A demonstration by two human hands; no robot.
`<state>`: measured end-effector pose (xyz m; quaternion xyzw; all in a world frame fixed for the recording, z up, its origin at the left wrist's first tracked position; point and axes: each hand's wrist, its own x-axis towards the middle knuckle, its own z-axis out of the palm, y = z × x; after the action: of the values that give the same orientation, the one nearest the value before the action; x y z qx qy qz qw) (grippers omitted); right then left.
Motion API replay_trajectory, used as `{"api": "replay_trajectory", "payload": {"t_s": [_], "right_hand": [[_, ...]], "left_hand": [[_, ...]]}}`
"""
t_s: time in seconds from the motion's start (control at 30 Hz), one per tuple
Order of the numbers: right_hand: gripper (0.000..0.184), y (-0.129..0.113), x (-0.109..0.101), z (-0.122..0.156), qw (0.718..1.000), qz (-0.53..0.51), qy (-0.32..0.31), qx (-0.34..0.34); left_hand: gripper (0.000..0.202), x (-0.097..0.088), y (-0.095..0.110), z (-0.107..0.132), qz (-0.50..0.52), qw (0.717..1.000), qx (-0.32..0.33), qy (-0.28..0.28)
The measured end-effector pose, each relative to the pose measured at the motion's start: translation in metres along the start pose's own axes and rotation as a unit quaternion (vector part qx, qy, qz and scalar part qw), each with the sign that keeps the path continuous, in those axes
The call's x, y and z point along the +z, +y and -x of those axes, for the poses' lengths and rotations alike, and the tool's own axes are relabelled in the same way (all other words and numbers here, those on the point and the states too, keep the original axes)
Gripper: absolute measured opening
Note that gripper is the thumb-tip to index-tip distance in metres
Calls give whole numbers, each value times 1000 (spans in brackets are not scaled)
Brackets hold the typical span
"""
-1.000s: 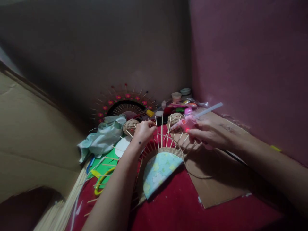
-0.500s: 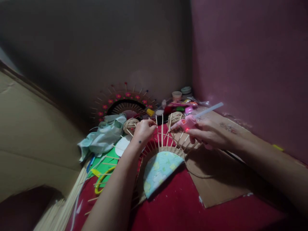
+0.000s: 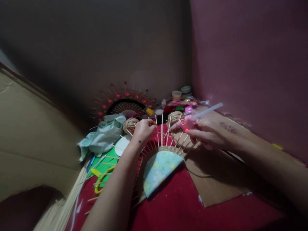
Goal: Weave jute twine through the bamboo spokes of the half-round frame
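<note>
A half-round fan piece point(image 3: 160, 166) lies on a red cloth point(image 3: 183, 208), its centre covered in light blue flowered paper, with a woven straw rim and thin wooden sticks point(image 3: 162, 130) radiating upward. My left hand point(image 3: 143, 131) is closed, pinching the top of one stick at the fan's left side. My right hand point(image 3: 209, 134) is wrapped round a pink glue gun point(image 3: 186, 123) with a clear glue stick out the back; its nozzle points left at the sticks.
Two twine balls point(image 3: 130, 124) sit behind the fan. A finished stick fan with pink flowers point(image 3: 124, 102) leans on the back wall. Pale green cloth point(image 3: 103, 138), green paper, a yellow ring point(image 3: 102, 181) and loose sticks lie left. Cardboard point(image 3: 216, 179) lies right, jars point(image 3: 176, 95) in the corner.
Hardly anything moved: both hands hold their places at the sticks, and the view has shifted only slightly.
</note>
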<state>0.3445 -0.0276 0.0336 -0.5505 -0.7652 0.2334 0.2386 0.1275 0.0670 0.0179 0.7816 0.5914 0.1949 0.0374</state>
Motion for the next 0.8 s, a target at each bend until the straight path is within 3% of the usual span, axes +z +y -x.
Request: {"api": "replay_trajectory", "payload": {"t_s": [0.43,0.8], "right_hand": [[35,4,3,0,999,-38,-5,-20],[33,3,1,2,998,12,21,-62]], "left_hand": [[25,-1,3,1,-9,1000,-7,-10],[26,-1,5,1,-10,1000,-8,-15]]}}
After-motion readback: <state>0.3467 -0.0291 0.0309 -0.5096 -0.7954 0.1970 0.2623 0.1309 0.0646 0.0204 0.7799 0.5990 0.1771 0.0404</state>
